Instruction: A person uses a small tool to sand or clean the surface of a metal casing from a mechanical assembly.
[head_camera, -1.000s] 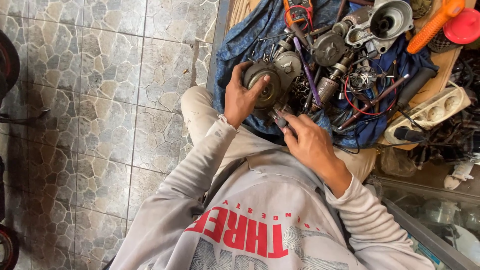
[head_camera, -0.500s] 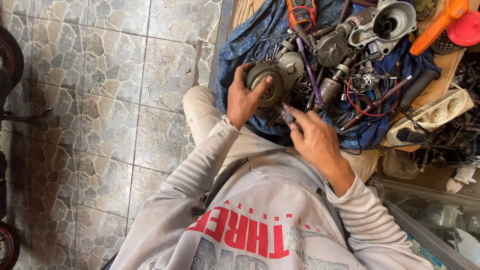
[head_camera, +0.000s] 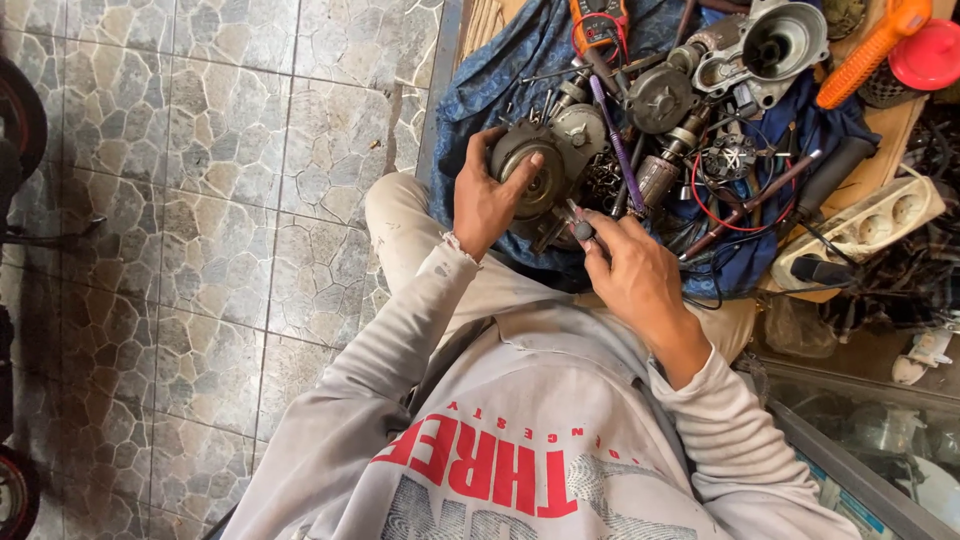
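My left hand (head_camera: 488, 200) grips a round, dark metal motor housing (head_camera: 540, 175) that rests on a blue cloth (head_camera: 500, 70) over my lap. My right hand (head_camera: 630, 275) holds a small dark-handled tool (head_camera: 578, 222) with its tip against the lower right side of the housing. A purple-handled screwdriver (head_camera: 612, 140) lies just beyond the housing among other metal parts.
An orange multimeter (head_camera: 598, 22), a grey cast housing (head_camera: 770, 45), red wires (head_camera: 712, 205), an orange tool handle (head_camera: 872, 55), a red lid (head_camera: 925, 55) and a white power strip (head_camera: 862, 232) crowd the wooden bench. Tiled floor (head_camera: 200, 200) lies left; a tyre (head_camera: 20, 120) at the far left edge.
My right hand has shifted slightly with the small tool against the housing. My left hand has kept its grip on the housing.
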